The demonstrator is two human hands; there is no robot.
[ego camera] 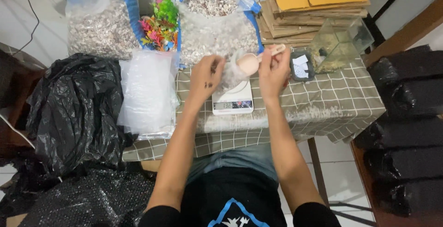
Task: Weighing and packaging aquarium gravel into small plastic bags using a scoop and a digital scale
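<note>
Right hand (273,72) grips a pale plastic scoop (253,61), tipping gravel into the small clear bag (230,72) that the left hand (206,77) pinches open on the white digital scale (233,101), centre table. Weighing stage, I'd judge; next calls for gentle topping-up.

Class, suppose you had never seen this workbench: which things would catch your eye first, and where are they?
Two big clear sacks of pale gravel stand at the table's back, with bright plastic plants between them. At the centre, the right hand holds a pink scoop over a small clear bag that the left hand steadies on a white scale. A heap of black bags fills the left.
</note>
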